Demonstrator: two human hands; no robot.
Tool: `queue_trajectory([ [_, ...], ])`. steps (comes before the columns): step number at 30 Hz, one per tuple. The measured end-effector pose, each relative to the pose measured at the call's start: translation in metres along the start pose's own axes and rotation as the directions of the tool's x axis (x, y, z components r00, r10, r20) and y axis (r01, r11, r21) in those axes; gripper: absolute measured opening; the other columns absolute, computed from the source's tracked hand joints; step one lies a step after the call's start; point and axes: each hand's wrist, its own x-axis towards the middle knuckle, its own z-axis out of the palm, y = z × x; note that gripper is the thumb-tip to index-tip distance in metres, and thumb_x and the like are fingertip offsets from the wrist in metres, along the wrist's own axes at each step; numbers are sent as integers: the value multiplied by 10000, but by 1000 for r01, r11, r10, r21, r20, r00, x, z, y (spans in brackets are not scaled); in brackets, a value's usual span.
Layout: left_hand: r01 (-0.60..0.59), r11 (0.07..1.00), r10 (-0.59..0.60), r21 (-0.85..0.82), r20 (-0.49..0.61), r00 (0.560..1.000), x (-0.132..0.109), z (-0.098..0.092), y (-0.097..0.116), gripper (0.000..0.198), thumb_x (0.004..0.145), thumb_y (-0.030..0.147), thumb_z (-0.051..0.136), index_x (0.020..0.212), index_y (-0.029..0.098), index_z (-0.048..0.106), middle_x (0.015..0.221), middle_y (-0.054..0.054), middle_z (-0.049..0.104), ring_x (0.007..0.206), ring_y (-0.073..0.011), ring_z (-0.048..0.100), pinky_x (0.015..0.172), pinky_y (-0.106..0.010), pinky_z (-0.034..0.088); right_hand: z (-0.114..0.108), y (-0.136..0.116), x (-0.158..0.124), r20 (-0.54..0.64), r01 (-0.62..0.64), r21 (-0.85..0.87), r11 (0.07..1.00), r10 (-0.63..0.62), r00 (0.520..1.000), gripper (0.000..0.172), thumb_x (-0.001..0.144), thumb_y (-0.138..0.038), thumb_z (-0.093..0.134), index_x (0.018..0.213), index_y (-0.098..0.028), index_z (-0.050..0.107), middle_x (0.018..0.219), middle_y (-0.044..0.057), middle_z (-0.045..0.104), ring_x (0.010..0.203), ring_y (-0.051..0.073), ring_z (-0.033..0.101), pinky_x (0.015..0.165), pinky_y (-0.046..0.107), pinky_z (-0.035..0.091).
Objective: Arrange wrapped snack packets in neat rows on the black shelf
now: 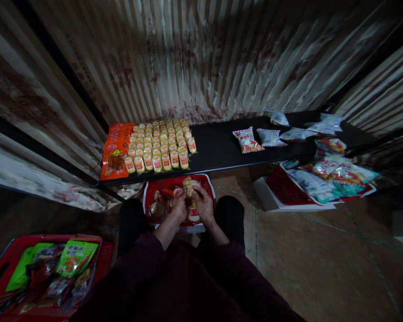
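Note:
My left hand (179, 207) and my right hand (204, 205) meet above a red basket (206, 180) between my knees. Both are closed, fingers pinched at a small yellowish wrapped snack (188, 184) held between them. Inside the basket lie more packaged snacks, among them a pack with a red and white label (193, 213); the dim light hides their details. Just beyond, on a black shelf (215, 145), stand rows of small yellow snack packs (157, 163). Orange snack bags (114, 160) line the left end of these rows.
White and red snack bags (247, 139) lie along the shelf's right part. A second red basket (278, 185), full of bags, sits on a white box at the right. At lower left, another red basket (97, 259) holds a green snack pouch (75, 257). Patterned curtain (201, 67) hangs behind.

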Motion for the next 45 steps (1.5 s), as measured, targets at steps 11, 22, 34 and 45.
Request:
queue_trajectory([
  [11,84,994,-85,-64,-16,996,-4,7,3,119,638,113,622,731,188,619,702,6,657,703,-142,618,804,-303,493,-4,-11,-1,9,123,-171,978,-124,992,264,837,-353,512,991,-217,678,1003,68,692,919,217,634,858,381,515],
  [22,118,993,-118,-32,-8,993,-2,11,0,139,618,177,709,711,179,607,720,-1,671,806,-165,649,831,-306,484,-11,-21,0,0,217,-380,899,-235,972,309,872,-326,426,986,-194,681,1065,116,644,1018,243,595,959,433,467],
  [34,74,997,-73,-15,71,995,-18,15,18,235,588,188,679,820,201,641,919,-29,709,972,-200,638,854,-313,474,-10,-20,0,77,190,-384,904,-173,982,454,887,-432,439,1230,-172,587,1218,131,639,1144,271,577,1011,470,435],
  [45,19,999,-23,40,107,994,-18,15,16,197,608,210,648,802,213,681,979,-47,708,974,-207,640,887,-342,468,-12,-2,5,-3,96,-333,938,-103,995,463,814,-457,554,1172,-176,640,1103,129,671,1029,268,611,932,449,480],
])
